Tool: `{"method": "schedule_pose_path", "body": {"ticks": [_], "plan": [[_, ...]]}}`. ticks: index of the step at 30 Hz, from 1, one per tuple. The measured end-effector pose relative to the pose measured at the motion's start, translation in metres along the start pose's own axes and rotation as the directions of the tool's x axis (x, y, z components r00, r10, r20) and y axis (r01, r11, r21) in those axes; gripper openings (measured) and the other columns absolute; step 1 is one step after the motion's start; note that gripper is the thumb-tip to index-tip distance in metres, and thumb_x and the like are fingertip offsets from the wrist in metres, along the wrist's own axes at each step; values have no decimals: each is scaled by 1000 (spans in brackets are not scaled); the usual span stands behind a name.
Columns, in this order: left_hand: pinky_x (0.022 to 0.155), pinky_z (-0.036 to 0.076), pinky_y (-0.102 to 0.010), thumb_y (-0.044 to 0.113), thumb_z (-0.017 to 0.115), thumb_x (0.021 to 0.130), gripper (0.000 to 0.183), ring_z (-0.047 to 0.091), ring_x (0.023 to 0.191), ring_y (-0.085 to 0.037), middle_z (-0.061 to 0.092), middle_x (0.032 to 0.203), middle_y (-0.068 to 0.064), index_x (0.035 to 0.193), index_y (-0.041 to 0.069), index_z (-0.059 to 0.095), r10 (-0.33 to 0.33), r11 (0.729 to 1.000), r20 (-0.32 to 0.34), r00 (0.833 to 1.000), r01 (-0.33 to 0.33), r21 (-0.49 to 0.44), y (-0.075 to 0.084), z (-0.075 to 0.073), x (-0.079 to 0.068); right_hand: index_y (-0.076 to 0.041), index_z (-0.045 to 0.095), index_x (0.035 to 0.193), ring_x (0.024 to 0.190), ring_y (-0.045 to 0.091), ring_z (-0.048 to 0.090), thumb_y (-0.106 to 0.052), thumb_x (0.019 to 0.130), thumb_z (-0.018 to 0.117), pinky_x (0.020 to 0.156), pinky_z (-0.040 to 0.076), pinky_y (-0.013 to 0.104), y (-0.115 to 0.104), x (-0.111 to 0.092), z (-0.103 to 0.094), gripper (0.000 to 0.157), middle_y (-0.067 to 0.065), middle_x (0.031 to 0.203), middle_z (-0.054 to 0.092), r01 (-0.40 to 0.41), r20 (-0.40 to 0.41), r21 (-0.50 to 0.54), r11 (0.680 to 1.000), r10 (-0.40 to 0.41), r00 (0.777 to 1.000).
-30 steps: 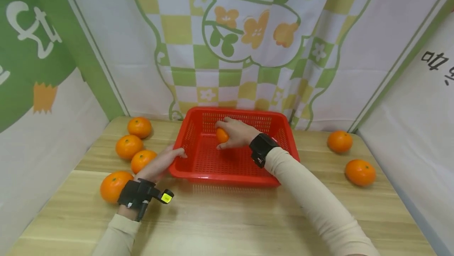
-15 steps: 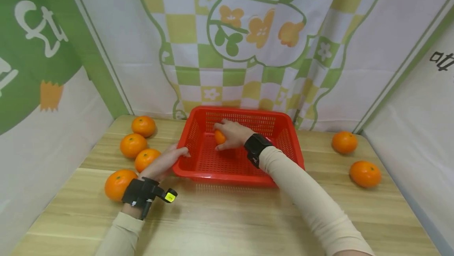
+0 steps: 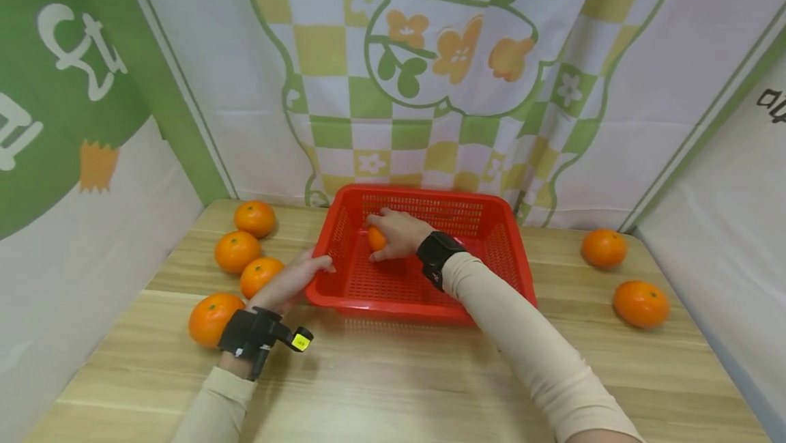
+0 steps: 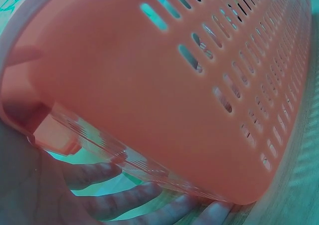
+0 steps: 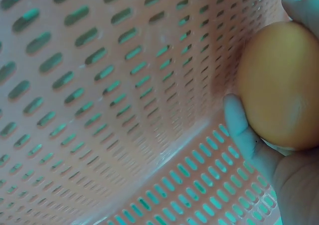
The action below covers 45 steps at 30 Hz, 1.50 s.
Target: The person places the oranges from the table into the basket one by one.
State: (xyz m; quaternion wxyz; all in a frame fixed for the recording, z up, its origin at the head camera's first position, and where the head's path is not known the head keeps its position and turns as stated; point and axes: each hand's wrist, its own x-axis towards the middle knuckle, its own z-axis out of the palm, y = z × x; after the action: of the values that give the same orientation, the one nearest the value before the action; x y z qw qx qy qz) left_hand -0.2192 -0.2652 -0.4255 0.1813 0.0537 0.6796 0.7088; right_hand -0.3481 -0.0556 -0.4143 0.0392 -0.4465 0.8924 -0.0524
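A red plastic basket (image 3: 393, 306) with slotted walls stands on the wooden table. My right hand (image 3: 402, 231) is inside it and grips an orange (image 3: 376, 238) between thumb and fingers, toward the basket's left half. In the right wrist view that same orange (image 5: 281, 85) sits close over the slotted floor, beside a wall. At the basket's left end, my left hand (image 3: 293, 280) holds the rim, thumb hooked over it. The left wrist view has its fingers (image 4: 122, 201) spread along the outside of the basket.
Several oranges lie left of the basket, among them a back one (image 3: 254, 218) and a front one (image 3: 216, 320) right by my left wrist. Two more, a rear orange (image 3: 604, 248) and a nearer orange (image 3: 641, 304), lie at the right. A patterned curtain (image 3: 417, 149) hangs behind the basket.
My right hand has carried the orange a little left inside the basket. The left hand keeps its place on the rim. The whole head view has shifted slightly.
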Motion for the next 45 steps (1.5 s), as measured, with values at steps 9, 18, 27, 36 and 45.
{"method": "schedule_pose_path", "body": {"ticks": [9, 18, 27, 36, 45], "plan": [[78, 55, -43, 3, 39, 89, 50, 48, 105, -52, 41, 128, -39, 136, -8, 29, -2, 1000, 7, 1000, 2, -8, -2, 2, 1, -12, 53, 123, 80, 19, 53, -48, 72, 74, 73, 50, 35, -3, 3, 2, 66, 10, 109, 51, 21, -11, -31, 999, -21, 1000], [78, 55, -44, 3, 39, 88, 52, 51, 103, -51, 43, 126, -39, 138, -8, 27, 19, 1000, 25, 1000, -19, 3, -2, 2, 1, -13, 51, 125, 82, 20, 54, -50, 72, 73, 75, 51, 36, -5, 5, 0, 69, 11, 113, 51, -15, 10, -32, 999, 15, 1000], [83, 52, -46, 4, 39, 89, 51, 49, 106, -50, 43, 129, -36, 138, -5, 29, -28, 1000, 2, 1000, 28, -5, 3, 2, 2, -12, 50, 124, 82, 22, 54, -52, 72, 73, 74, 51, 37, -5, 8, 2, 69, 11, 109, 51, 3, 8, -35, 999, -3, 1000], [82, 53, -47, 2, 37, 89, 50, 47, 107, -53, 41, 128, -38, 137, -6, 28, -15, 1000, -1, 1000, 15, -12, 5, 2, 2, -14, 47, 125, 99, 28, 53, -60, 71, 69, 86, 49, 42, -5, 11, 3, 75, 16, 122, 49, -11, 20, -26, 1000, 11, 1000], [82, 53, -46, 3, 39, 88, 50, 48, 106, -52, 43, 127, -38, 136, -8, 30, -22, 1000, -2, 1000, 22, 0, 3, 0, 0, -14, 47, 127, 89, 23, 52, -63, 69, 69, 81, 51, 40, -7, 11, 6, 79, 13, 118, 50, -19, 15, -8, 1000, 19, 1000]]}}
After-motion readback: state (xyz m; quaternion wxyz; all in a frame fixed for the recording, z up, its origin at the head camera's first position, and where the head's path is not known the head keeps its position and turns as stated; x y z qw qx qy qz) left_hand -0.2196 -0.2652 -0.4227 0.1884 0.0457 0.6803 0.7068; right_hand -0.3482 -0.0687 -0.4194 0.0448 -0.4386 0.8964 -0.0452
